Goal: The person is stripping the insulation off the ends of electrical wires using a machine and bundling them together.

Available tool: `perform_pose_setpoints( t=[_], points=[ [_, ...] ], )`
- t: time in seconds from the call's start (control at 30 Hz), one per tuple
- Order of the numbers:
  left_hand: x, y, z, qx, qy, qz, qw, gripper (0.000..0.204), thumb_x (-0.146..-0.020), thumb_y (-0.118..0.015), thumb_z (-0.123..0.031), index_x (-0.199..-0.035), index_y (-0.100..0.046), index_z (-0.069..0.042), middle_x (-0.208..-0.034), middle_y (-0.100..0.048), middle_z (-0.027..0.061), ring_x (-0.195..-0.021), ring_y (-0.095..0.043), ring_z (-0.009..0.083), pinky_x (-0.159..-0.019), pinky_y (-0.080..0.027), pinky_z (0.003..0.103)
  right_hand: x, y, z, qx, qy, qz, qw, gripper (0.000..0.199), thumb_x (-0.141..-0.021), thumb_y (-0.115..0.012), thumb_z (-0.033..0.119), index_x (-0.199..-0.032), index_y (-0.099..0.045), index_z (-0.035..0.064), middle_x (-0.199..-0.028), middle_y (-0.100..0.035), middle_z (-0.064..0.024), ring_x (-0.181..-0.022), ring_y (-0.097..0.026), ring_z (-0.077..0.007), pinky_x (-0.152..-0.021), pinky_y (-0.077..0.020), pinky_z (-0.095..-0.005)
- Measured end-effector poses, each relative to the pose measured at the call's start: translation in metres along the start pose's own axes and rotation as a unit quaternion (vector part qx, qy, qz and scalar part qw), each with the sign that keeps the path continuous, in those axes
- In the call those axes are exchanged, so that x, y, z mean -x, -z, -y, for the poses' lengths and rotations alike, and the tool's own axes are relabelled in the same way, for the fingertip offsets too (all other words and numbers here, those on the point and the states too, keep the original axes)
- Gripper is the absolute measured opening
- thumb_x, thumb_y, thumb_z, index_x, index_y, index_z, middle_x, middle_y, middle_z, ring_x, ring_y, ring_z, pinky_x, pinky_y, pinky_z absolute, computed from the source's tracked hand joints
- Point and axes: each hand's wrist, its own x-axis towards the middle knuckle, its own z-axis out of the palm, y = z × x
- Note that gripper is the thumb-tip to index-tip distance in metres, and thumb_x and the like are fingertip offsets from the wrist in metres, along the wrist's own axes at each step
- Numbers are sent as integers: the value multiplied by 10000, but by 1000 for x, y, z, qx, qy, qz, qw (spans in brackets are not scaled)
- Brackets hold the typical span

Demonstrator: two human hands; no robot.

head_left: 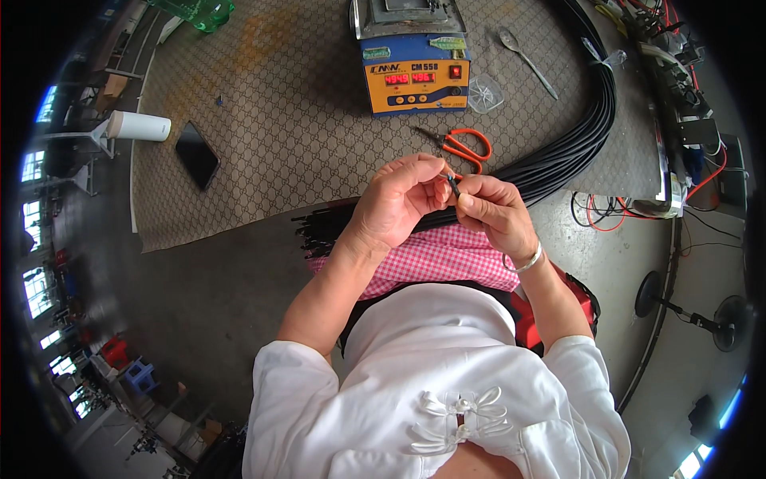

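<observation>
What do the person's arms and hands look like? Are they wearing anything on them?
Both forearms are bare. White short sleeves cover the upper arms. The right hand has a thin silver bangle around its wrist. The left hand wears nothing: no gloves, and no rings that I can see.

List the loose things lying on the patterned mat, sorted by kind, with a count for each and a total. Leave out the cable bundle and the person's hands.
Heating machine: 1
Scissors: 1
Spoon: 1
Phone: 1
White cup, lying on its side at the mat's edge: 1
Clear plastic lid: 1
Total: 6
</observation>
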Motion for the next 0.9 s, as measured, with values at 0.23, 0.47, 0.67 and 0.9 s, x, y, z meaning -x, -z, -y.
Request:
perform_pose_setpoints(
  t=[0.23, 0.47, 0.67, 0.9],
  points=[
    [-4, 7, -4, -9, 51, 4, 999, 216, -853, -513, -209, -815, -594, -12, -647, -569, 48, -623, -537, 141, -647, -440, 274, -1, 1, 1, -8, -16, 6, 1000, 136, -855, -582, 131, -868, -583, -4, -636, -465, 15, -508, -356, -45, -436, -263, -181],
    [0, -2, 1, 13, 3, -66, 998, 234, -892, -501, -233, -929, -585, -17, -750, -593, 48, -691, -566, 139, -657, -464, 269, -6, 1, 10, 42, 41, -44, 997, 75, -811, -626, 69, -794, -583, 10, -641, -506, 12, -521, -471, -53, -447, -349, -174],
    [3, -4, 7, 14, -33, -69, 997, 214, -894, -498, -203, -975, -578, -21, -823, -605, 57, -738, -580, 147, -685, -486, 278, -15, 9, 19, 163, 145, -73, 973, 108, -735, -663, -55, -744, -578, 11, -709, -510, 24, -614, -500, -33, -541, -422, -166],
    [-1, -11, 10, -94, -147, -63, 983, 173, -885, -506, -136, -979, -572, -7, -857, -624, 81, -764, -606, 145, -716, -500, 273, -20, 10, 18, 175, 161, -90, 967, 143, -705, -671, -91, -718, -570, 9, -741, -508, 25, -672, -509, -28, -608, -434, -163]
  ],
)
